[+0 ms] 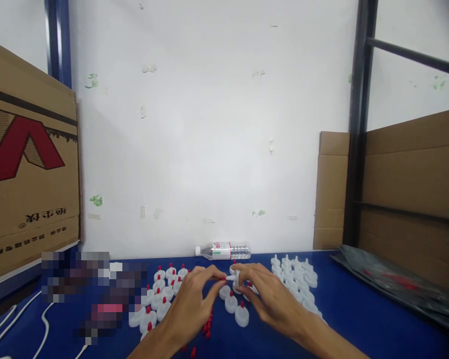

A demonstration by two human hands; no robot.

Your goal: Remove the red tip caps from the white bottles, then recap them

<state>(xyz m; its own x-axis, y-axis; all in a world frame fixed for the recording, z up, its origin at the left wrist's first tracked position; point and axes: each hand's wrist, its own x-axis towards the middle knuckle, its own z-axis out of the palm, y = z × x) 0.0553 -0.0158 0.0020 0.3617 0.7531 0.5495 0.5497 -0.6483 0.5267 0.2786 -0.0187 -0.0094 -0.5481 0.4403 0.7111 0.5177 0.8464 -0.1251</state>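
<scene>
Over the middle of the blue table, my left hand (pixel 196 296) pinches a small red tip cap (pixel 223 277) between thumb and fingertips. My right hand (pixel 271 294) grips a white nozzle lid (pixel 231 278), tilted so its spout points left and meets the red cap. Fingers hide part of the lid. Below the hands stand several white lids with red tips (pixel 241 315). Loose red tip caps (pixel 207 329) lie beside my left wrist. More red-tipped lids (pixel 164 308) are grouped to the left, and lids with bare spouts (pixel 295 274) are clustered to the right.
A clear plastic bottle (pixel 220 251) lies on its side against the white wall. White cables (pixel 45 324) cross the table's left side near a blurred-out patch. A large cardboard box (pixel 30 199) stands left. Dark plastic bags (pixel 400 284) and cardboard (pixel 415 179) are at right.
</scene>
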